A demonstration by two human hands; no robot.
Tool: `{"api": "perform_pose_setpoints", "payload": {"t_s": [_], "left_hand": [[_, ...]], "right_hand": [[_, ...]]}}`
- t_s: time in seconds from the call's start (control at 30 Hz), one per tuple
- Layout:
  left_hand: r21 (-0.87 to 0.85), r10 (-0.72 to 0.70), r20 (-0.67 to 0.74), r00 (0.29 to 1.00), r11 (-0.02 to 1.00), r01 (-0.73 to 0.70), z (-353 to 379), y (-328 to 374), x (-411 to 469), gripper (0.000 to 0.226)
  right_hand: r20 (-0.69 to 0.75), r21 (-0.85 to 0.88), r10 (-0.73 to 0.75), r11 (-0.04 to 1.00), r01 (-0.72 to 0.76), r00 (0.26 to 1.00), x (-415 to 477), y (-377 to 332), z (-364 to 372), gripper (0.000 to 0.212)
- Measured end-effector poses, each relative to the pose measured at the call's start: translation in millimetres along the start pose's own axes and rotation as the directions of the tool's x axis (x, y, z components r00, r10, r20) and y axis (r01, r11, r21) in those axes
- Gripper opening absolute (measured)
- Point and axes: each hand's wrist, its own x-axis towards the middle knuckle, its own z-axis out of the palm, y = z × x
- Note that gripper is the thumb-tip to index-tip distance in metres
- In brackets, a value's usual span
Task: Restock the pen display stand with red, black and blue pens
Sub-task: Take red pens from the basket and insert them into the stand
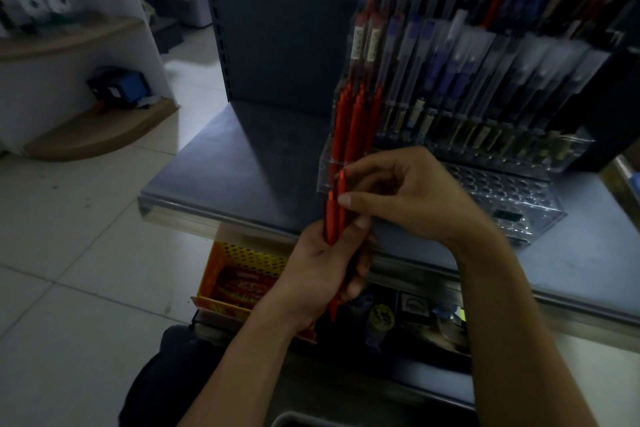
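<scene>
Fingers (pixel 377 160) of the right hand (pixel 415 198) are pinched on one red pen (pixel 342 189) from the bundle (pixel 330 218) gripped by the left hand (pixel 318 270), so neighbouring pens could be dragged out and dropped.

Just below centre, the left grip (pixel 322 267) curls round a bundle of red pens (pixel 331 222) held upright. The right grip (pixel 412 198), coming in from 4 o'clock, pinches the raised pen (pixel 343 184) of that bundle between thumb and fingertips. Toward 1 o'clock the clear display stand (pixel 519 204) sits on a grey shelf (pixel 242 163), with standing red pens (pixel 349 121) at its left end. An orange basket (pixel 239 256) lies beneath the shelf at 7 o'clock.
</scene>
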Motion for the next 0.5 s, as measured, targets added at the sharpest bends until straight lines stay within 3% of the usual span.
{"api": "perform_pose_setpoints", "payload": {"t_s": [0.1, 0.2, 0.33, 0.5], "left_hand": [[0.004, -0.004, 0.003, 1.000, 1.000, 0.004, 1, 0, 0, 0.031], [-0.001, 0.010, 0.019, 1.000, 1.000, -0.010, 1, -2, 0, 0.031], [0.016, 0.020, 0.028, 0.999, 1.000, -0.020, 0, -2, 2, 0.030], [0.008, 0.030, 0.029, 0.999, 1.000, -0.030, -1, -4, 4, 0.031]], "right_hand": [[-0.211, 0.113, -0.040, 0.991, 0.065, 0.977, 4, -1, -1, 0.023], [-0.430, 0.197, -0.084, 0.963, 0.185, 0.899, 7, -5, -6, 0.023], [-0.652, 0.039, -0.169, 0.966, 0.255, 0.739, 12, -3, -7, 0.026], [-0.739, -0.270, -0.381, 0.923, 0.275, 0.555, 20, 2, -6, 0.032]]}}
